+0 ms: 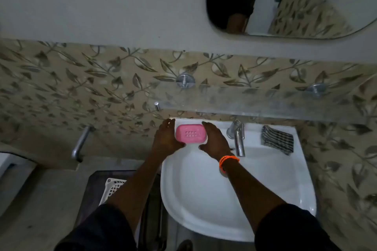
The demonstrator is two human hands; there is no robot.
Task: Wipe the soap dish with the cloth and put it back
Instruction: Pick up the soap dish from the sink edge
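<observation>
Soap dish: the pink soap dish sits at the centre of the frame, on the back left corner of the white washbasin, drain holes facing up.
Left hand: my left hand cups the dish's left end, fingers curved round it, thumb near its lower edge.
Right hand: my right hand cups the right end the same way; an orange bracelet sits on that wrist. Whether I am lifting the dish or it rests on the ledge, I cannot tell.
Cloth: the striped cloth lies folded on the basin's back right ledge, right of centre, beyond the chrome tap and well apart from both hands.
Step in hand, as I judge it: taking hold of the dish, or setting it down; the cloth lies untouched.
Doing it well: I should keep it level, hold it over the bowl so any drips land there, then free my right hand for the cloth and work it into the holes and the rim.
Risk: a wet plastic dish may slip, and the tap stands close to my right wrist.
</observation>
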